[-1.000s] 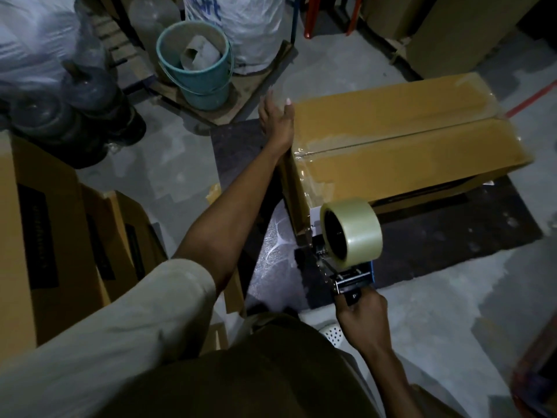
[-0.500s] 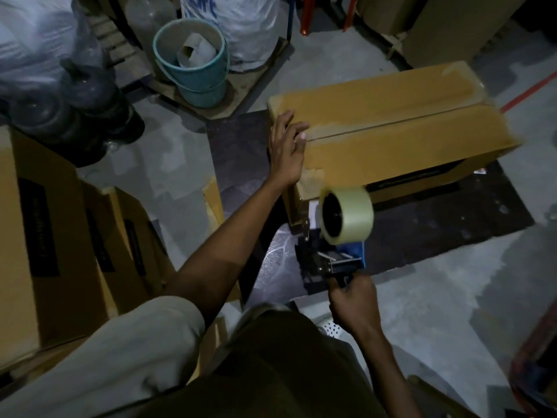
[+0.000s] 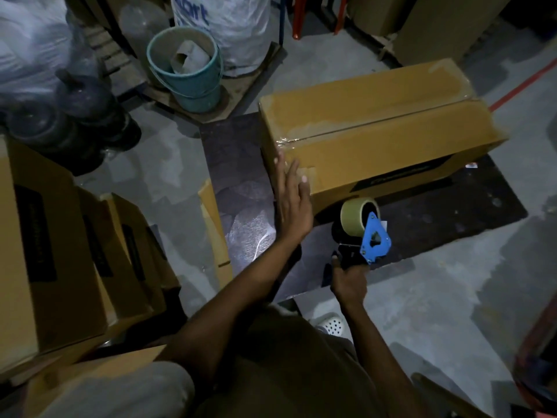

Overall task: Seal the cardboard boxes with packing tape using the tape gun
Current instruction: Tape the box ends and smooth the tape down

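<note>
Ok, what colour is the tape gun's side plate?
Bright blue, seen best in the head view, on the tape gun gripped by the right hand.

Mustard-tan all over the cardboard box (image 3: 376, 140), with a glossy clear tape strip (image 3: 346, 131) along the seam and a black printed band low on the side. Pale yellowish beige for the tape roll (image 3: 354, 214). Bright blue on the side plate of the tape gun (image 3: 375, 241), black on its handle. Teal for the bucket (image 3: 196, 86). White with blue lettering on the sack (image 3: 229, 25). Mottled grey across the floor (image 3: 437, 297), crossed by a thin red line (image 3: 524, 82). Dark purplish black for the mat (image 3: 235, 152). Brown with black label panels on the stacked boxes (image 3: 54, 236). Pale grey-beige on the sleeve (image 3: 120, 393).
</note>
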